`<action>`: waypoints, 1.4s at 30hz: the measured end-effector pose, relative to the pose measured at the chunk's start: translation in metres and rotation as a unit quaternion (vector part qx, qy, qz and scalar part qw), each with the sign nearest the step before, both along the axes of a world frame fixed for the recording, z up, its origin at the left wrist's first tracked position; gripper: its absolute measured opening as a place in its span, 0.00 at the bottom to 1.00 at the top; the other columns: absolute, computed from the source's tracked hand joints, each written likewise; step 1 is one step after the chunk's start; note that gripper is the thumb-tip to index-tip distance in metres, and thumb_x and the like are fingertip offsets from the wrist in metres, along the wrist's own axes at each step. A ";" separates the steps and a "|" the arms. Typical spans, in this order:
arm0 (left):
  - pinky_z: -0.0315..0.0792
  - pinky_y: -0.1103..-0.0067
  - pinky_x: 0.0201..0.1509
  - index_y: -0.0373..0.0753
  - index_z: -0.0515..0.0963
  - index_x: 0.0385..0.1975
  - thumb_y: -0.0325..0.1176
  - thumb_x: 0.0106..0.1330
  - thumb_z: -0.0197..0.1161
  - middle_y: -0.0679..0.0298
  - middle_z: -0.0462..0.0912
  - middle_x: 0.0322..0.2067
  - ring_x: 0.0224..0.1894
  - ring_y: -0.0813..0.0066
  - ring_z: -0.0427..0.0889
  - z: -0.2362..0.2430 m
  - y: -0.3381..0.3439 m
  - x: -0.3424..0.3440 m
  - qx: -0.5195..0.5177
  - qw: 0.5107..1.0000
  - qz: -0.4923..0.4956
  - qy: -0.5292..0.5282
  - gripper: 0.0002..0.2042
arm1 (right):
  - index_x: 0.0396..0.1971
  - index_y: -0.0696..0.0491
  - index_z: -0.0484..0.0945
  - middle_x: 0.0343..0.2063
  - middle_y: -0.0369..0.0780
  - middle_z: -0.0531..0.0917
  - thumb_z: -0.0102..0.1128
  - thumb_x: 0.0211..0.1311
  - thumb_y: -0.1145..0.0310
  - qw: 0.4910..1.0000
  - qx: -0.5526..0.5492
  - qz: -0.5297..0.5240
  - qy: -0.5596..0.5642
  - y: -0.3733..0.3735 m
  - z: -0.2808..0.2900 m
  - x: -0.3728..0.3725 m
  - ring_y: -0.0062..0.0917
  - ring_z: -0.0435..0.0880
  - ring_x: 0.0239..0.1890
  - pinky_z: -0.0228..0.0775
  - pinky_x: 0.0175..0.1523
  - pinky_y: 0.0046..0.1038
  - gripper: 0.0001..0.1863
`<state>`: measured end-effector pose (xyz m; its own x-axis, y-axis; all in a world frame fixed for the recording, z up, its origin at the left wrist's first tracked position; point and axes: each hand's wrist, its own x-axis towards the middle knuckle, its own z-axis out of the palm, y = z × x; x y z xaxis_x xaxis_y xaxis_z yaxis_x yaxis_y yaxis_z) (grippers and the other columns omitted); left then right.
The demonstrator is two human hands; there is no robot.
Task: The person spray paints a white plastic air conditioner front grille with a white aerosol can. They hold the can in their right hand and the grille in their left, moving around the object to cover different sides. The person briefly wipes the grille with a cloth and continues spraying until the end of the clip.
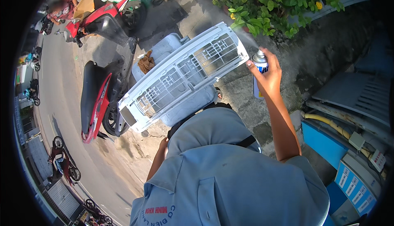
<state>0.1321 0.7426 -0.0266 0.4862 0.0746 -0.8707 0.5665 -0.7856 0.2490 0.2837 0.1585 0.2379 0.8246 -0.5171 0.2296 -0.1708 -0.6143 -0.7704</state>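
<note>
My right hand (271, 72) is wrapped round an upright spray can (261, 80) with a white and blue body and a silver top. The index finger presses the nozzle, and a pale mist (246, 39) streams toward the upper left. Beside the can lies a long white plastic air-conditioner housing (186, 82), slanted in front of me, with open grilles along its length. Its right end is close to the can. My left hand (163, 144) is low beside my trousers, mostly hidden, so its fingers cannot be made out.
Pale grey plastic tubs (188, 104) sit under the housing, with a brown rag (146, 62) on the far one. A red and black motorbike (98, 98) stands at the left, another red motorbike (102, 22) farther off. Leafy plants (266, 4) grow ahead; blue boxes (324, 141) stand at right.
</note>
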 end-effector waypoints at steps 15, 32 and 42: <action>0.76 0.71 0.46 0.37 0.82 0.45 0.44 0.61 0.64 0.54 0.86 0.42 0.42 0.65 0.85 -0.019 0.006 0.012 -0.025 0.999 -0.031 -0.002 0.18 | 0.56 0.52 0.77 0.45 0.43 0.81 0.76 0.55 0.61 0.963 0.108 0.242 0.039 0.097 -0.039 -0.041 0.35 0.83 0.47 0.74 0.53 0.34 0.29; 0.76 0.69 0.45 0.37 0.83 0.42 0.47 0.60 0.65 0.52 0.87 0.41 0.42 0.63 0.85 -0.034 0.081 -0.032 -0.060 0.997 -0.051 -0.013 0.19 | 0.56 0.47 0.78 0.49 0.42 0.80 0.73 0.55 0.54 0.970 -0.033 0.217 0.102 0.167 -0.027 -0.070 0.38 0.83 0.49 0.75 0.53 0.37 0.29; 0.77 0.64 0.47 0.38 0.84 0.37 0.53 0.58 0.66 0.48 0.87 0.38 0.43 0.49 0.86 -0.081 0.156 -0.086 -0.022 0.989 -0.149 -0.004 0.21 | 0.54 0.52 0.78 0.47 0.46 0.83 0.76 0.51 0.67 0.987 0.006 0.152 0.042 0.196 0.002 -0.058 0.40 0.84 0.47 0.76 0.52 0.37 0.28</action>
